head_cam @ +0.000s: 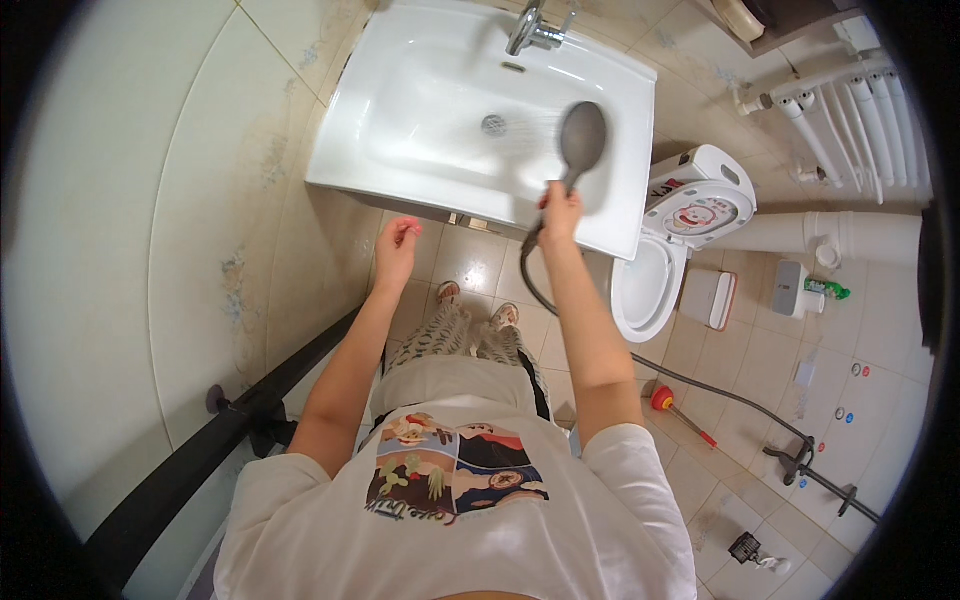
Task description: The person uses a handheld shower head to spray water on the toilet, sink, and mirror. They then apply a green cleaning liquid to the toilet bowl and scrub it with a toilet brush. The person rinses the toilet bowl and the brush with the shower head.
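Observation:
My right hand is closed around the handle of a grey handheld shower head, held above the right side of a white washbasin. Water sprays leftward from it towards the round drain. The grey hose hangs below this hand and runs off to the right. In front of the basin's front edge, at the left, is my left hand, its fingers curled together; a small pink thing shows at the fingertips, too small to name. A chrome faucet stands at the basin's back.
A toilet with its lid up stands right of the basin. Beyond it are a white bin, a red plunger on the floor and a white radiator. The shower hose crosses the right side. A tiled wall rises at the left.

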